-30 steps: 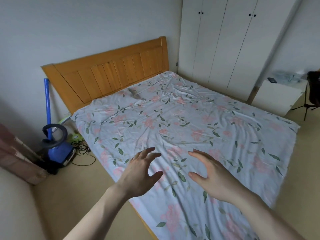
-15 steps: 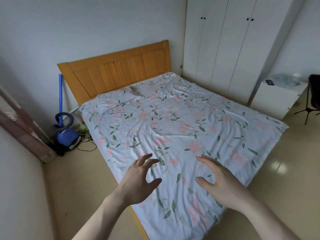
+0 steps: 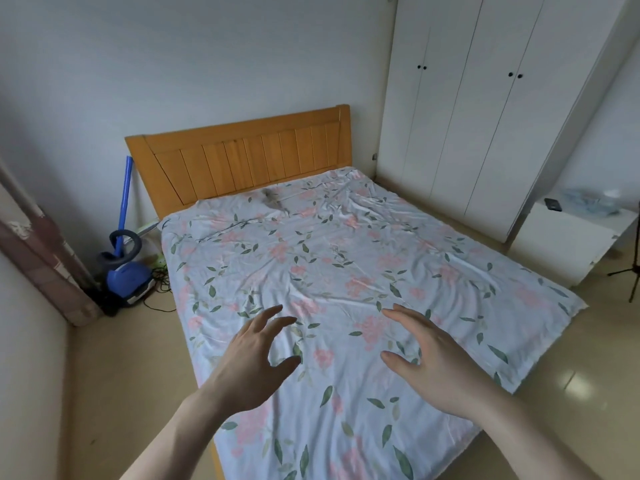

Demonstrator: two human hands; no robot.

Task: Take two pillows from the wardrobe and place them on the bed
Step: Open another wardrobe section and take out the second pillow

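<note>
The bed (image 3: 346, 265) fills the middle of the view, covered by a pale blue sheet with pink flowers, with a wooden headboard (image 3: 242, 161) at the far end. No pillow is in sight. The white wardrobe (image 3: 485, 109) stands at the back right with all its doors closed. My left hand (image 3: 252, 358) and my right hand (image 3: 433, 358) hover over the near part of the sheet, fingers spread, both holding nothing.
A blue vacuum cleaner (image 3: 126, 271) with a cable sits on the floor left of the bed, by a curtain (image 3: 41, 258). A white cabinet (image 3: 568, 244) with a phone on it stands right of the bed. A tripod leg (image 3: 635, 271) shows at the right edge.
The view has pulled back and risen, so the bed looks farther away and more of the wardrobe shows. Both hands stay open in front of me.
</note>
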